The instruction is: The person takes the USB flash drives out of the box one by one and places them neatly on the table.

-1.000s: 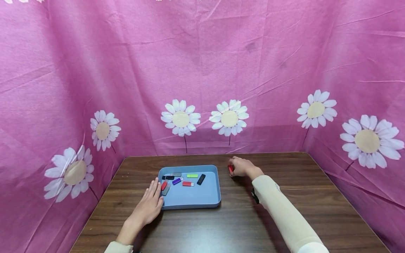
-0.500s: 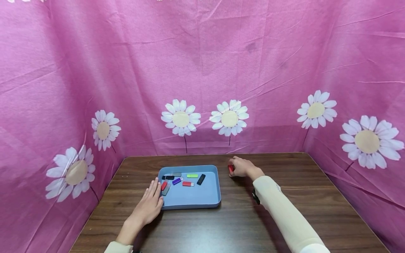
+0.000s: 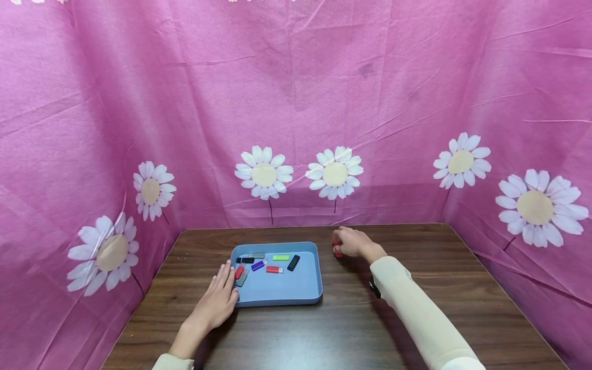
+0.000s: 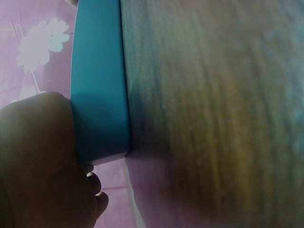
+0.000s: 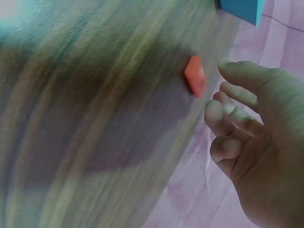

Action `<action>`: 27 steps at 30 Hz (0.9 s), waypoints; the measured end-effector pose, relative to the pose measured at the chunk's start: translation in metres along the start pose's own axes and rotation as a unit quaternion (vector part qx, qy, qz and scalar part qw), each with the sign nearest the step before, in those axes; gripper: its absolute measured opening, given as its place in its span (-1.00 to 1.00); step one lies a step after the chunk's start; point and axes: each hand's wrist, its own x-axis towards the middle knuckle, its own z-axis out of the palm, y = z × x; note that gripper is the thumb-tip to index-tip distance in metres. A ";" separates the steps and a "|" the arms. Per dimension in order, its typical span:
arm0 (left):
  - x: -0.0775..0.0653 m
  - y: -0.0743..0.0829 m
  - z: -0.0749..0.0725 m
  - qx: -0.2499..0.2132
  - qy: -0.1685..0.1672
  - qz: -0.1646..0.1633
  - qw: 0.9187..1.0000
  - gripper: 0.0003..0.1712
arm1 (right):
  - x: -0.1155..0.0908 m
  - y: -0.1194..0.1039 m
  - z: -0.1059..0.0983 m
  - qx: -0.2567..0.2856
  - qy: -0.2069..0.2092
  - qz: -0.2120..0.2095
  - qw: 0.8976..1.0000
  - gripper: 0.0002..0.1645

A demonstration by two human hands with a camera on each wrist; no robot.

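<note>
In the head view my left hand (image 3: 216, 300) rests with straight fingers along the left rim of a blue tray (image 3: 289, 293). USB flash drives lie in the tray: a green one (image 3: 280, 257), a purple one (image 3: 258, 265), a red one (image 3: 273, 269), a black one (image 3: 293, 262) and several at the left side. To the tray's right, my right hand (image 3: 355, 243) is over another red flash drive (image 5: 195, 77) on the table. The right wrist view shows a gap between this drive and the loosely bent fingers of my right hand (image 5: 259, 123). Its connector is not visible.
The brown wooden table (image 3: 296, 339) ends at a pink curtain (image 3: 296, 103) with printed daisies, which hangs behind it and at both sides. In the left wrist view, the tray's side wall (image 4: 99, 85) stands on the tabletop.
My right fingers have shifted slightly at the red flash drive, which now shows lower beneath them and apart from the fingers. My left hand and the tray stay where they were.
</note>
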 end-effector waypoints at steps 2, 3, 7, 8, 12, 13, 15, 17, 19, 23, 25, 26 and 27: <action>0.000 0.000 0.000 0.001 0.000 0.000 1.000 -0.26 | 0.001 -0.003 -0.003 -0.001 0.006 -0.005 1.000 -0.79; 0.001 -0.001 0.000 0.001 0.001 0.001 1.000 -0.26 | 0.002 -0.005 -0.005 0.000 0.008 -0.008 1.000 -0.82; 0.001 -0.001 0.000 -0.001 0.004 0.003 1.000 -0.26 | 0.005 -0.014 -0.012 -0.002 0.013 -0.019 1.000 -0.95; 0.001 -0.001 0.000 -0.001 0.004 0.003 1.000 -0.25 | 0.006 -0.017 -0.013 -0.006 0.014 -0.025 1.000 -0.96; 0.001 -0.001 0.001 -0.002 0.005 0.003 1.000 -0.25 | 0.008 -0.028 -0.018 -0.019 0.023 -0.056 0.998 -0.88; 0.001 -0.001 0.001 -0.002 0.006 0.003 1.000 -0.25 | 0.008 -0.031 -0.020 -0.021 0.025 -0.064 0.997 -0.86; 0.001 -0.002 0.002 -0.002 0.009 0.004 1.000 -0.26 | 0.008 -0.039 -0.023 -0.024 0.029 -0.081 0.996 -0.85; 0.001 -0.002 0.002 -0.002 0.011 0.006 1.000 -0.26 | 0.008 -0.047 -0.025 -0.030 0.029 -0.092 0.995 -0.86; 0.001 -0.002 0.003 -0.002 0.012 0.006 1.000 -0.26 | 0.008 -0.055 -0.028 -0.040 0.033 -0.108 0.993 -0.88; 0.001 -0.002 0.003 -0.003 0.013 0.008 1.000 -0.26 | 0.007 -0.074 -0.032 -0.057 0.036 -0.132 0.989 -0.91; 0.001 -0.002 0.003 -0.003 0.013 0.008 1.000 -0.26 | 0.007 -0.082 -0.034 -0.063 0.032 -0.137 0.988 -0.91; 0.001 -0.002 0.002 -0.003 0.011 0.007 1.000 -0.26 | 0.008 -0.087 -0.035 -0.064 0.030 -0.140 0.988 -0.91; 0.001 -0.002 0.002 -0.003 0.011 0.007 1.000 -0.26 | 0.008 -0.091 -0.035 -0.065 0.027 -0.142 0.987 -0.91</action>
